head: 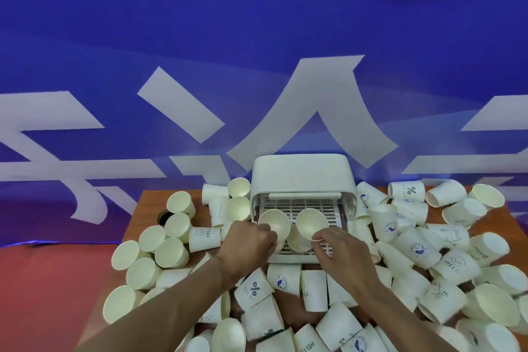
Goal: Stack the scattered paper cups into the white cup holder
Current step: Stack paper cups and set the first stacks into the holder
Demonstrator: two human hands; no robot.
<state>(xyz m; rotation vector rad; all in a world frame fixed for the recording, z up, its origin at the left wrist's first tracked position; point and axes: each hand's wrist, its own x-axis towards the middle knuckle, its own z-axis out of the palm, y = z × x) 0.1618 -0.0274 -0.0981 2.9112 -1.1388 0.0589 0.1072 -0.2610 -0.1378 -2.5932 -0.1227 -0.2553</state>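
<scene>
The white cup holder [303,173] stands at the middle back of the wooden table, its lid raised over a slotted tray [305,206]. My left hand [248,246] grips a paper cup [275,223] at the tray's front left, its mouth facing me. My right hand [340,251] pinches the rim of a second paper cup [310,221] at the tray's front right. Another cup [297,241] lies in the tray between my hands. Several loose paper cups [254,293] lie scattered around the holder.
The wooden table [134,223] is covered in cups left [171,251], right [454,263] and in front of the holder. A dark round hole [163,217] sits near the table's left edge. A blue banner with white characters [257,80] hangs behind; red floor [51,288] lies at left.
</scene>
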